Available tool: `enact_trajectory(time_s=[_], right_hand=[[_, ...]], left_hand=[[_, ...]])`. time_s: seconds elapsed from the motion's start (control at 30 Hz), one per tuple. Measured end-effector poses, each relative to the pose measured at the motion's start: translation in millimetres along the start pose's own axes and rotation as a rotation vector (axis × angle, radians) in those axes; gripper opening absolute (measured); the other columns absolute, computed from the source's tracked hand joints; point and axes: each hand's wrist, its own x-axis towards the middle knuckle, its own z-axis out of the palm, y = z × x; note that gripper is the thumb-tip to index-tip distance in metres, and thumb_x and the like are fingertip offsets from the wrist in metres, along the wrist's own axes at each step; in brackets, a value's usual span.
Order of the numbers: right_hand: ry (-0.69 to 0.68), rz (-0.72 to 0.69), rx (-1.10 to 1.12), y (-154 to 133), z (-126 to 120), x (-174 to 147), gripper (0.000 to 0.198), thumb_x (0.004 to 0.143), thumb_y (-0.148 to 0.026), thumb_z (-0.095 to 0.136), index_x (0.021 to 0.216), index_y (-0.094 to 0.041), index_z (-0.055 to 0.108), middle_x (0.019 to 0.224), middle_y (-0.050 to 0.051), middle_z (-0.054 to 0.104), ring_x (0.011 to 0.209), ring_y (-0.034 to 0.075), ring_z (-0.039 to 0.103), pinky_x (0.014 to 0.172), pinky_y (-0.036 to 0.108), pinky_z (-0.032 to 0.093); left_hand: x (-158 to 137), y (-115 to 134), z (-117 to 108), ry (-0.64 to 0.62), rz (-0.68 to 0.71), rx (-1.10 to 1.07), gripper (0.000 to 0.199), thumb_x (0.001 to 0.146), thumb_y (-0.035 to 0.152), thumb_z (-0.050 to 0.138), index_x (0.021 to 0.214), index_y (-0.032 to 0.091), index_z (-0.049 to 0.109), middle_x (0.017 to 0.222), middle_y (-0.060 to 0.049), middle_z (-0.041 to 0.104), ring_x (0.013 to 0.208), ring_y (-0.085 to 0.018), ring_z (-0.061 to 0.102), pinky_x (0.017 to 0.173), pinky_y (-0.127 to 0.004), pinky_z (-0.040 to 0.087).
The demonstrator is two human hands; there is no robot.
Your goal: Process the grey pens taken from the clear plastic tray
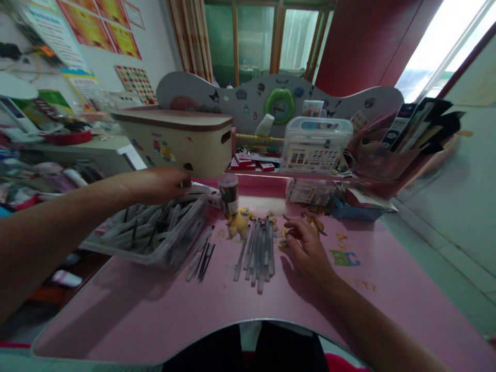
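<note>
My left hand (165,184) is over the back of a clear plastic bin (170,257), its fingers bent together. A pale shape shows by its fingertips, but I cannot make out whether it is held. Grey-white pen tubes (155,227) fill the bin in a jumble. My right hand (308,250) rests on the pink desk with fingers loosely bent and apart, holding nothing. Just left of it lies a bundle of translucent pen tubes (260,253), roughly lined up. Between bundle and bin are several thin dark refills (205,262) beside a few pale tubes.
Behind the bin stand a lidded beige box (174,144) and a small clear jar (229,194). A clear carry case (315,147) and a green clock (279,106) are on the shelf. A blue tray (358,211) sits at the back right of the pink desk (240,305).
</note>
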Motion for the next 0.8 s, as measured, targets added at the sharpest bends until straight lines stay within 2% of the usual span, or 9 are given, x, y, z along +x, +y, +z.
enact_trajectory(time_s=[0.07,0.1,0.13,0.27,0.43,0.53,0.67,0.8], right_hand=[[-0.001,-0.026,-0.008,1,0,0,0.024,0.084,-0.015,0.053,0.105,-0.023,0.061,0.104,0.010,0.061,0.087,0.025,0.060,0.076,0.044,0.053],[0.003,-0.041,-0.014,2,-1,0,0.025,0.083,-0.014,0.054,0.105,-0.023,0.061,0.106,0.010,0.061,0.088,0.026,0.060,0.077,0.044,0.053],[0.001,-0.050,-0.019,2,-1,0,0.026,0.082,-0.014,0.054,0.105,-0.023,0.061,0.106,0.011,0.061,0.089,0.026,0.060,0.077,0.044,0.053],[-0.024,-0.009,-0.011,-2,-2,0,0.025,0.085,-0.013,0.051,0.106,-0.022,0.061,0.102,0.009,0.060,0.086,0.024,0.060,0.078,0.044,0.053],[-0.020,-0.008,0.010,-7,-1,0,0.023,0.084,-0.012,0.052,0.103,-0.023,0.062,0.102,0.010,0.061,0.084,0.024,0.059,0.074,0.043,0.054],[-0.023,0.000,0.024,-8,-1,-1,0.025,0.085,-0.012,0.051,0.105,-0.023,0.062,0.104,0.010,0.060,0.086,0.024,0.060,0.074,0.042,0.055],[-0.030,0.017,0.051,-5,0,0,0.023,0.084,-0.012,0.053,0.103,-0.022,0.063,0.105,0.010,0.059,0.084,0.023,0.060,0.071,0.041,0.057],[-0.037,0.037,0.062,-5,0,0,0.022,0.085,-0.014,0.052,0.103,-0.023,0.063,0.104,0.010,0.060,0.085,0.024,0.060,0.068,0.040,0.058]], left_hand=[[1,-3,1,-0.177,0.063,0.223,0.009,0.076,0.008,0.072,0.070,0.011,0.066,0.061,0.007,0.056,0.064,-0.011,0.044,0.063,-0.015,0.024],[3,-5,1,-0.224,0.090,0.304,0.005,0.079,0.009,0.069,0.074,0.011,0.067,0.065,0.006,0.057,0.066,-0.011,0.044,0.064,-0.015,0.023],[5,-8,0,-0.228,0.103,0.337,0.004,0.081,0.009,0.066,0.078,0.010,0.068,0.069,0.006,0.059,0.069,-0.011,0.045,0.066,-0.015,0.023],[11,-18,-3,-0.248,0.113,0.328,0.019,0.082,0.001,0.055,0.086,0.011,0.070,0.077,0.005,0.064,0.075,-0.011,0.050,0.070,-0.014,0.025],[12,-17,-2,-0.302,0.124,0.297,0.011,0.079,0.004,0.063,0.084,0.011,0.071,0.073,0.005,0.065,0.072,-0.011,0.049,0.070,-0.015,0.026],[11,-8,1,-0.313,0.106,0.304,0.014,0.075,0.004,0.069,0.086,0.012,0.073,0.071,0.007,0.064,0.070,-0.011,0.048,0.067,-0.016,0.024],[9,4,6,-0.276,0.092,0.375,0.011,0.071,0.006,0.073,0.074,0.016,0.073,0.062,0.009,0.056,0.065,-0.012,0.042,0.063,-0.019,0.020],[6,10,7,-0.232,0.106,0.411,0.012,0.073,0.007,0.071,0.065,0.015,0.066,0.059,0.009,0.049,0.063,-0.012,0.037,0.063,-0.020,0.017]])
